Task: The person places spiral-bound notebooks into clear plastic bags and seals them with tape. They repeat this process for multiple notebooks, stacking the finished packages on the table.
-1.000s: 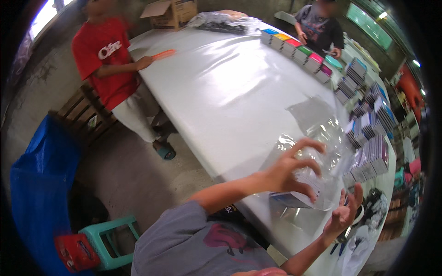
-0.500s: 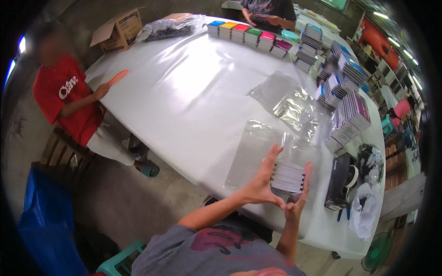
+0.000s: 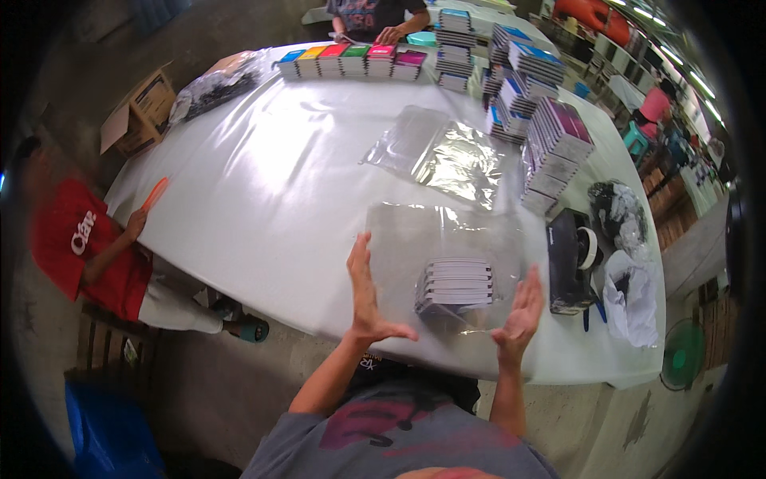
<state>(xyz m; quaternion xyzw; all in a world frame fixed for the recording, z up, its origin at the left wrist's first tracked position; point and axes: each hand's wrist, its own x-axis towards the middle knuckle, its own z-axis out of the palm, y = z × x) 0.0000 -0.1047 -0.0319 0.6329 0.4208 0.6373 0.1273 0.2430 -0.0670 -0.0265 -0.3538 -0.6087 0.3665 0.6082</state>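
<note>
A stack of spiral notebooks (image 3: 459, 283) lies at the table's near edge, inside or under a clear plastic bag (image 3: 396, 239) that spreads out beyond it. To its left, my left hand (image 3: 369, 299) is held with the fingers stretched up and the thumb pointing toward the stack. My right hand (image 3: 520, 315) is on the other side, fingers extended, close to the bag's right edge. Both hands are open and hold nothing. I cannot tell whether the right thumb touches the plastic.
More clear bags (image 3: 463, 164) lie farther up the white table (image 3: 239, 215). Tall notebook stacks (image 3: 554, 152) stand at the right, near a black tape dispenser (image 3: 565, 263) and crumpled plastic (image 3: 630, 299). Coloured notebooks (image 3: 351, 64) line the far edge. One person (image 3: 88, 239) sits left; another (image 3: 379, 20) works opposite.
My hands have moved apart, away from the sides of the notebook stack, which now rests between them. The whole view has shifted, and the person opposite has lowered their hands to the notebooks.
</note>
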